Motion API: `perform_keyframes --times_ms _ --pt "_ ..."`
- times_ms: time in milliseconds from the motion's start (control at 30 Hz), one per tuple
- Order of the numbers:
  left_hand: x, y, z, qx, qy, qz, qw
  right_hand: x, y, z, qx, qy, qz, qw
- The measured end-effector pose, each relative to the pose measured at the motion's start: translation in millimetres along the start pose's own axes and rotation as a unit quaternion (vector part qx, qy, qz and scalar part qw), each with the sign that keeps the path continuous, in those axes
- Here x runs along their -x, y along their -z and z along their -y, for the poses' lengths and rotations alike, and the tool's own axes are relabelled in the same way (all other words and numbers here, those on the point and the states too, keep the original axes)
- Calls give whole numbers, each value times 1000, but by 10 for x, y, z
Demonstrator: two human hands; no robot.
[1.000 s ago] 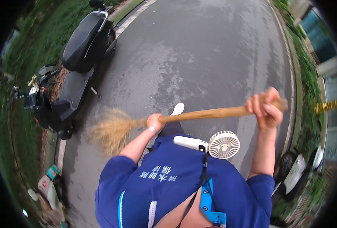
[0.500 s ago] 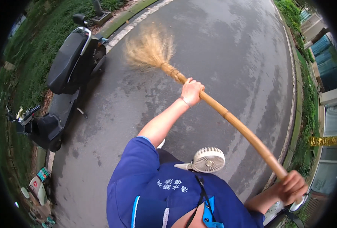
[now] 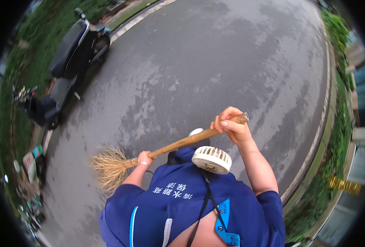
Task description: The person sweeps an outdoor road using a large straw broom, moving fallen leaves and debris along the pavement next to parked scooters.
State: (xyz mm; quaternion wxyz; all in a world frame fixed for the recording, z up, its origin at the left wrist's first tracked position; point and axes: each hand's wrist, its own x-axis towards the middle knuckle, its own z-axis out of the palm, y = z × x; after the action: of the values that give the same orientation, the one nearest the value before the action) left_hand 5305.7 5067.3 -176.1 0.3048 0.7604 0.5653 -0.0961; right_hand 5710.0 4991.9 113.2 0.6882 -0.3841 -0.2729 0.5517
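A straw broom with a long bamboo handle crosses in front of my body, its upper end at the right. My left hand is closed round the lower handle, just above the bristles. My right hand grips the handle close to its top end, fingers wrapped over it. The straw bristles fan out beside my left arm, low over the asphalt; whether they touch it I cannot tell. A small white fan hangs on a black cord against my blue shirt.
Wet grey asphalt spreads ahead. A black scooter stands along the left kerb by the grass. Another scooter, pale-coloured, is farther down the left side. A kerb and a green strip run along the right, before a building.
The broom has swung from ahead of me down to my left, bristles now beside me. My right hand has risen forward with the handle's end; my left hand has drawn back.
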Motion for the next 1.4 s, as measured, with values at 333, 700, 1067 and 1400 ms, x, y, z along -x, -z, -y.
perform_keyframes --times_ms 333,700,1067,1400 --pt "-2483 -261 -4889 -38 -297 -148 943 164 2099 2762 211 281 21 936" --pt "-1799 -798 -8210 104 -297 -325 892 306 5531 5832 16 297 164 940" --pt "-550 -2917 -7621 166 179 -51 968 -1631 5855 4013 33 -126 189 973" --pt "-4930 -822 -10394 161 -217 -342 900 -3125 6744 6768 195 214 249 924"
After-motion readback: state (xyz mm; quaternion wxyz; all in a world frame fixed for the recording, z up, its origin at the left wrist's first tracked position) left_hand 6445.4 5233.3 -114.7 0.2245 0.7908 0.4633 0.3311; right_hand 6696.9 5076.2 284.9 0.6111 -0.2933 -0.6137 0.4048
